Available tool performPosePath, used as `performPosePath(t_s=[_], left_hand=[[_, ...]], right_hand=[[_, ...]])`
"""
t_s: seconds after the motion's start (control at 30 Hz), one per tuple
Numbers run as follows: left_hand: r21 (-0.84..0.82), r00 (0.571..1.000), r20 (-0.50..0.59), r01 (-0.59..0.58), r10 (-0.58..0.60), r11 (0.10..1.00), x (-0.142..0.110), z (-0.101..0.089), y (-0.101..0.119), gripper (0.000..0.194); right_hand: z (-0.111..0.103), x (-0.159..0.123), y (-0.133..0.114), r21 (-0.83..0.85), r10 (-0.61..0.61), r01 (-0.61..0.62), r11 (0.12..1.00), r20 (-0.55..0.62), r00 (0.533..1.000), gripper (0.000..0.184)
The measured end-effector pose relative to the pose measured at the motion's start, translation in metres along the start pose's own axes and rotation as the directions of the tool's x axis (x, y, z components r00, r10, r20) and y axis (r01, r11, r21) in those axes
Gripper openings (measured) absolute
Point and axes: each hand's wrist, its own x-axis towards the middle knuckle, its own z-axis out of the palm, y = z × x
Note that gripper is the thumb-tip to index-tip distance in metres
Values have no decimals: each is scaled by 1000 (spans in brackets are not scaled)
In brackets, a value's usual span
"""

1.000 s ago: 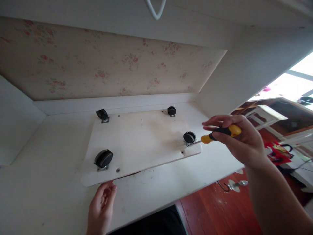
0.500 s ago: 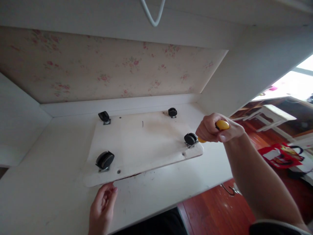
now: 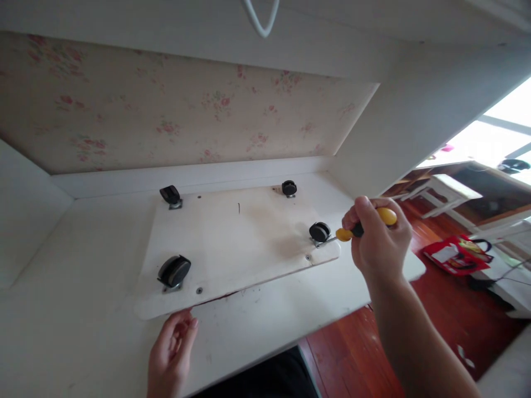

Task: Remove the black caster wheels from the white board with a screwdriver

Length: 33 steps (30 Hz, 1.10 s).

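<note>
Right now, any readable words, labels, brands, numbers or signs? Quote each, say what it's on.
No legible text.
White rounded-corner board: short dark stroke, not clearly a character.
Small marks beside the black far-right caster: too small to read.
Red bag with dark handle: printing too blurred.

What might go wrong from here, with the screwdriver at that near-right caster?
Slipping: the right hand holds the screwdriver at a low slant to the caster, so its tip could skid off and scratch the white board.

Splitting: a dark line along the board's front edge, near the left hand, may be a split that pressure could widen.
</note>
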Motion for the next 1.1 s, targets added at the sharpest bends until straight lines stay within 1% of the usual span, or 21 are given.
performPosePath(t_s=[0.03,0.1,0.13,0.2,0.23,0.27,0.3,0.33,0.4,0.43,0.47,0.5,0.53,0.57,0.6,0.63,0.7,0.73,0.87,1.0,1.1], left_hand=[[-1,1000,1,1,-1,1000,0,0,1,45],[2,1000,8,2,-2,1000,0,0,2,44],[3,1000,9,1,-2,1000,0,0,3,45],[-1,1000,4,0,0,1000,0,0,3,45],[-4,1000,1,3,-3,1000,1,-1,3,46],[-8,1000,-5,7,-7,1000,1,-1,3,47],[-12,1000,-13,9,-9,1000,1,0,4,48],[-14,1000,-18,10,-10,1000,0,0,4,48],[-18,1000,-26,2,-2,1000,-1,1,7,50],[-21,999,-32,-5,4,1000,-2,2,9,50],[-25,999,-41,-10,9,1000,-3,3,11,50],[-30,998,-55,-12,11,999,-4,4,12,50],[-34,997,-70,-15,12,999,-5,4,14,50],[-39,997,-80,-21,18,999,-6,5,15,50],[-46,996,-80,-32,28,998,-6,5,15,49],[-56,996,-75,-50,46,997,-6,4,15,49],[-89,994,-61,-96,91,991,-5,2,13,47],[-107,992,-60,-117,111,987,-4,1,11,46],[-129,991,-58,-128,121,983,0,-4,2,42],[-127,991,-75,-116,107,985,2,-5,-6,39],[-134,991,-69,-120,112,984,3,-6,-10,38]], right_hand=[[-1,-1,-2,7,12,-13,1000,36,999,26],[-5,5,-6,60,75,-89,994,206,976,24],[-9,12,-8,91,104,-139,986,315,943,24],[-15,29,-12,133,126,-230,964,533,837,24],[-18,39,-13,136,120,-261,956,628,769,24],[-20,49,-14,125,113,-286,950,716,689,24],[-22,58,-14,107,102,-304,947,796,596,24],[-21,67,-13,86,87,-319,944,867,491,24],[-17,82,-8,51,39,-335,941,965,259,24],[-14,88,-4,53,-4,-344,938,990,144,23],[-9,93,0,66,-54,-359,931,998,43,23],[-4,96,4,89,-110,-388,917,993,-33,23],[1,97,9,117,-166,-427,897,983,-79,23],[6,98,13,146,-218,-469,871,970,-103,24],[11,97,17,170,-258,-510,843,960,-106,24],[14,95,20,187,-282,-545,818,955,-95,25],[17,90,23,206,-287,-586,784,957,-48,27],[16,87,23,204,-264,-588,783,964,-17,28],[7,78,17,187,-134,-526,830,981,138,34],[-2,67,10,250,-116,-452,856,945,305,31],[-4,56,6,252,-51,-406,879,894,445,25]])
